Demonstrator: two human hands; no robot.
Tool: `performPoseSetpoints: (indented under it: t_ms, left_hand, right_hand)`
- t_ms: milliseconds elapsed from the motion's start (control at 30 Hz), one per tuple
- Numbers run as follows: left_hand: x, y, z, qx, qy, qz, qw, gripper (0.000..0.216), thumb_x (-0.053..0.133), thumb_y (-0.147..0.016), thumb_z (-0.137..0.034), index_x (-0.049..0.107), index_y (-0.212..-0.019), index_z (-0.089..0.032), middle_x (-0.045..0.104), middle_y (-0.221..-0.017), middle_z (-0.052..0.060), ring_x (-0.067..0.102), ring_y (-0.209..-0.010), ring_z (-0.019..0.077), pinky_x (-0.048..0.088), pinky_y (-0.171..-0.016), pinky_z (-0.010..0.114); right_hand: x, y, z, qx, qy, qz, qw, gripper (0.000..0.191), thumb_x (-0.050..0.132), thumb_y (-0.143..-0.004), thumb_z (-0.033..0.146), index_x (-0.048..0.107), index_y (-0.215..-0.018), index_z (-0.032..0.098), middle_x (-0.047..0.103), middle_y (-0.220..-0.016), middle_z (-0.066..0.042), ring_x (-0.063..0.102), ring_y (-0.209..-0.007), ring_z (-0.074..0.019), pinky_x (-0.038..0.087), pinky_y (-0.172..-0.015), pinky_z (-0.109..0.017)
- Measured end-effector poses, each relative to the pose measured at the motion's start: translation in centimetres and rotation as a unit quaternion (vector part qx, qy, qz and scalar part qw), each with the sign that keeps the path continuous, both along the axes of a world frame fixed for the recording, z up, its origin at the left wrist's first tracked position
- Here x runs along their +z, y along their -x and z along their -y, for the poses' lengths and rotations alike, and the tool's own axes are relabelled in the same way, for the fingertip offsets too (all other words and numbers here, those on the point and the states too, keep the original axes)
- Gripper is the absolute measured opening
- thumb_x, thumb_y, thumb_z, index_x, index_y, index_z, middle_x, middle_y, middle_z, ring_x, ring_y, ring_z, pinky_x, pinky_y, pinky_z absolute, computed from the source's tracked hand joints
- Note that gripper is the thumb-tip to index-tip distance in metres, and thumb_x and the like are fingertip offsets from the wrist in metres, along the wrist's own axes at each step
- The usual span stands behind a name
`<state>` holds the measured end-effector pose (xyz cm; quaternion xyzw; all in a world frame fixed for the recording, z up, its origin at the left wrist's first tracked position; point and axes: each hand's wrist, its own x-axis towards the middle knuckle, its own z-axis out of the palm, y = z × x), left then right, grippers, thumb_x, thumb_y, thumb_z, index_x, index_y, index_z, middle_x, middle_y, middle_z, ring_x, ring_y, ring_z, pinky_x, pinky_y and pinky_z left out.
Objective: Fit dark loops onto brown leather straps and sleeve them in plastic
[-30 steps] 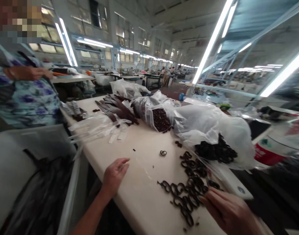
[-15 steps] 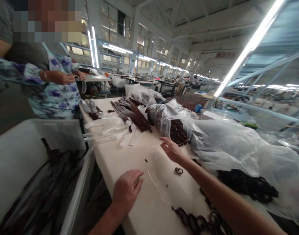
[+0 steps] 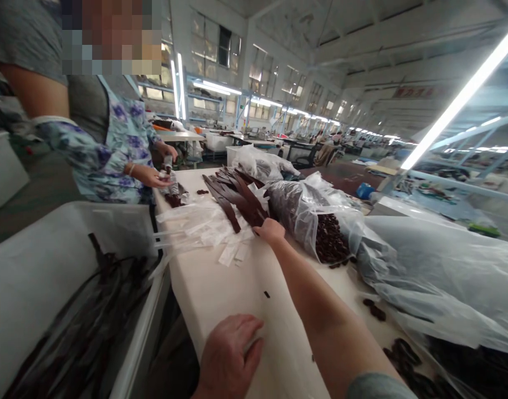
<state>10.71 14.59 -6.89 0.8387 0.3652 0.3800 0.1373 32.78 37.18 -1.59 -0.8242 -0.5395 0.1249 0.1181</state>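
My right hand reaches far across the table, its fingers closed at the near end of a dark brown strip in a fanned pile. The strip looks flat, like leather. Closer to me, my left hand hovers by the table's left edge with nothing in it, fingers slightly curved and thumb apart. Thin white strips of film or paper lie left of the brown pile. A small dark scrap rests on the white tabletop between my hands.
A co-worker's hands handle a small item at the far left. A white bin of dark strips stands left of the table. Plastic bags with small brown pieces line the right side. Dark rings lie at lower right.
My right hand has moved forward to the brown strips and closed at one end. The left hand stays near the table edge. The co-worker's hands have lowered toward the table.
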Motion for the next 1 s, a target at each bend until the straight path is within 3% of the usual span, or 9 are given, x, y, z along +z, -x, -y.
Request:
performPoseSetpoints:
  t_ms: [133, 267, 400, 600, 867, 1000]
  left_hand:
    - [0.4, 0.0, 0.1, 0.002, 0.006, 0.003, 1.0, 0.02, 0.056, -0.089, -0.028, 0.07, -0.102, -0.023, 0.076, -0.098, 0.007, 0.072, -0.087, 0.0237, 0.061, -0.078, 0.035]
    - [0.6, 0.0, 0.3, -0.004, 0.021, 0.004, 1.0, 0.019, 0.059, -0.087, -0.025, 0.07, -0.102, -0.023, 0.076, -0.097, 0.006, 0.072, -0.087, 0.0234, 0.061, -0.079, 0.036]
    - [0.6, 0.0, 0.4, -0.003, 0.033, -0.003, 0.999, 0.019, 0.062, -0.084, -0.021, 0.07, -0.102, -0.022, 0.075, -0.099, 0.005, 0.071, -0.089, 0.0242, 0.06, -0.081, 0.039]
    - [1.0, 0.0, 0.4, -0.008, 0.054, -0.016, 0.998, 0.019, 0.061, -0.086, -0.022, 0.07, -0.103, -0.021, 0.075, -0.102, 0.005, 0.07, -0.093, 0.024, 0.057, -0.086, 0.04]
    - [1.5, 0.2, 0.4, -0.005, 0.057, -0.027, 0.998, 0.018, 0.057, -0.09, -0.025, 0.07, -0.102, -0.02, 0.075, -0.102, 0.006, 0.069, -0.094, 0.0229, 0.055, -0.087, 0.038]
    - [1.8, 0.2, 0.5, -0.006, 0.068, -0.026, 0.997, 0.018, 0.057, -0.089, -0.023, 0.07, -0.101, -0.019, 0.074, -0.102, 0.006, 0.068, -0.094, 0.0228, 0.054, -0.088, 0.038]
  right_hand:
    - [0.6, 0.1, -0.6, 0.03, 0.025, -0.006, 0.999, 0.033, 0.06, -0.095, 0.036, 0.06, -0.121, 0.016, 0.061, -0.122, -0.01, 0.063, -0.104, -0.0222, 0.054, -0.088, -0.043]
    - [1.9, -1.4, 0.9, 0.055, 0.027, -0.009, 0.998, 0.032, 0.06, -0.095, 0.037, 0.061, -0.119, 0.015, 0.062, -0.119, -0.008, 0.064, -0.101, -0.0222, 0.055, -0.085, -0.041]
    - [3.1, -3.7, 5.0, 0.056, 0.014, 0.01, 0.998, 0.031, 0.059, -0.095, 0.039, 0.062, -0.114, 0.014, 0.065, -0.112, -0.006, 0.065, -0.095, -0.0208, 0.056, -0.081, -0.039]
    - [4.3, -5.3, 11.9, 0.007, -0.032, 0.049, 0.998, 0.031, 0.053, -0.098, 0.038, 0.061, -0.117, 0.014, 0.065, -0.113, -0.01, 0.063, -0.104, -0.0232, 0.051, -0.092, -0.046]
    - [4.1, -5.8, 14.0, 0.019, 0.019, -0.124, 0.992, 0.028, 0.059, -0.096, 0.035, 0.061, -0.115, 0.015, 0.065, -0.11, -0.007, 0.065, -0.089, -0.0175, 0.057, -0.077, -0.036]
    - [4.9, -5.7, 14.8, 0.009, -0.027, -0.207, 0.978, 0.025, 0.058, -0.097, 0.036, 0.062, -0.107, 0.014, 0.066, -0.095, -0.003, 0.064, -0.075, -0.0128, 0.056, -0.066, -0.029]
